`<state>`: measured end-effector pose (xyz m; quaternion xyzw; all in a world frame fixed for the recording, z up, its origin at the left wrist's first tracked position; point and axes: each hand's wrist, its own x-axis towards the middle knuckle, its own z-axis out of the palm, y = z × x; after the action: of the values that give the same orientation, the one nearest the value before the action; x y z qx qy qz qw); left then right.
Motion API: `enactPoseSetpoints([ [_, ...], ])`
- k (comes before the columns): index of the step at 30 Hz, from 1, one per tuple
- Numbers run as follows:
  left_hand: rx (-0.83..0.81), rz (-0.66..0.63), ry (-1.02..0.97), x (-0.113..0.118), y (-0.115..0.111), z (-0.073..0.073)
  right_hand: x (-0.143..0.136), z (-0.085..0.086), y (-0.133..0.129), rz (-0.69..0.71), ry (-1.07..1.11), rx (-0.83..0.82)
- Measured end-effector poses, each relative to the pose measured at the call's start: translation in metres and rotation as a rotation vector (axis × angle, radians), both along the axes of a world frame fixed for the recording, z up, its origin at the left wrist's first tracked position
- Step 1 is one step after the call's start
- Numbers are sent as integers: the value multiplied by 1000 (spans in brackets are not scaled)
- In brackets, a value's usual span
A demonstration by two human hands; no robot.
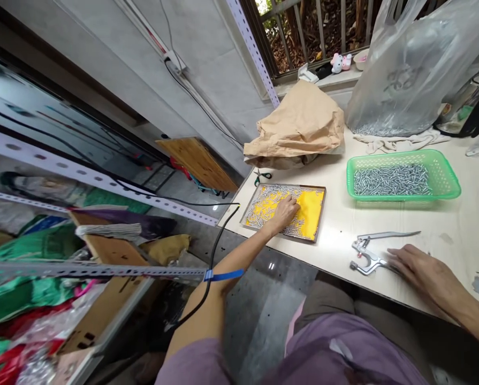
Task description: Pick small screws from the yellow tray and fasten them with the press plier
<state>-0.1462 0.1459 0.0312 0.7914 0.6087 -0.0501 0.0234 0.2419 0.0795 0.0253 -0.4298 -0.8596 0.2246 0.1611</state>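
My left hand (pixel 286 213) reaches into a shallow tray (pixel 321 214) with a yellow bottom. Its fingers are bent down and closed among small silvery metal pins (pixel 259 208) scattered there; what they pinch is hidden. On the table to the right, a pair of metal hole-punch-style pliers (pixel 368 262) with a C-shaped jaw lies with its handles spread. My right hand (pixel 430 270), slightly blurred, is closed over the pliers' lower handle, which it mostly covers. The upper handle is free of the hand.
Beyond the pliers stands a green plastic basket (pixel 443 184) holding many metal pins. Green-handled scissors (pixel 262 176) lie behind the tray, near a crumpled brown paper bag (pixel 299 120). A large clear plastic bag (pixel 408 80) and kettle (pixel 470 101) stand behind. A black cable (pixel 213 251) crosses my left arm.
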Motion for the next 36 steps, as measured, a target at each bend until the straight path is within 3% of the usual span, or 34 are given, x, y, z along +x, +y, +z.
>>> enactPoseSetpoints([
  [2,10,57,-88,9,-1,3,1,-7,-7,-20,-20,-11],
  [5,-16,220,-404,39,-13,4,1,-12,-13,12,-64,2],
  [9,-438,428,-843,97,-48,-2,0,-18,-16,44,-155,13],
  [11,-617,514,-949,122,-64,-5,-2,-20,-18,29,-190,24],
  [14,-726,606,-1010,144,-75,-10,-5,-19,-19,22,-232,28],
  [21,-760,627,-912,157,-73,-10,-9,-14,-21,28,-272,9],
  [29,-792,517,-714,157,-65,-7,-12,-14,-15,58,-300,36],
  [36,-946,663,-830,156,-64,-6,-12,-12,-3,89,-308,38],
])
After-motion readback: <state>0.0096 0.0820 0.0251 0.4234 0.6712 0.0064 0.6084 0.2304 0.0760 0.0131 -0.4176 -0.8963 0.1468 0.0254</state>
